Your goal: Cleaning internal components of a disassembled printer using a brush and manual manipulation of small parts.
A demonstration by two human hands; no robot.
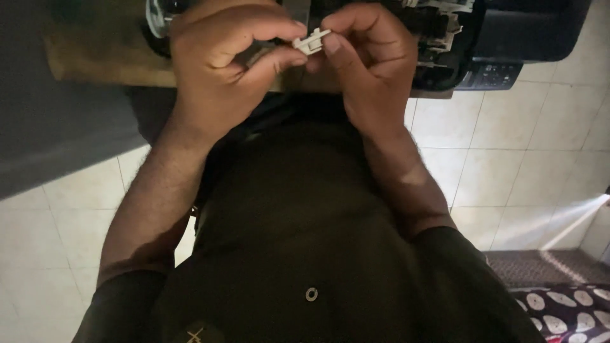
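Tabletop [108,67]: a wooden edge runs along the upper left, dim, and my hands hover just in front of it, over my own dark shirt.

Round part [154,14]: a pale ring-shaped bit shows at the top edge, half hidden behind my knuckles; I cannot tell what it belongs to.

Left hand [222,60]: it is curled into a loose fist, wrist bent inward, so that the thumb and forefinger meet at the tips. Those fingers [279,60] are closed on the left end of the small piece; the other three are tucked under, out of the way.

Plastic clip [311,42]: a small white piece with a notched shape, held in the air between both hands, near the top middle of the view and just in front of the opened machine. I judge it is held this high and close so the weak light catches it.

Right hand [372,60]: it mirrors the left, thumb pressed against the right end of the clip, forefinger folded over the top. These fingers are also pinched shut on the clip, so it is braced from both ends and cannot twist.

Printer [508,38]: a dark machine on the tabletop with its cover off, grey and white inner parts showing behind my right hand.

Floor [527,152]: pale tiles, below and to the right.
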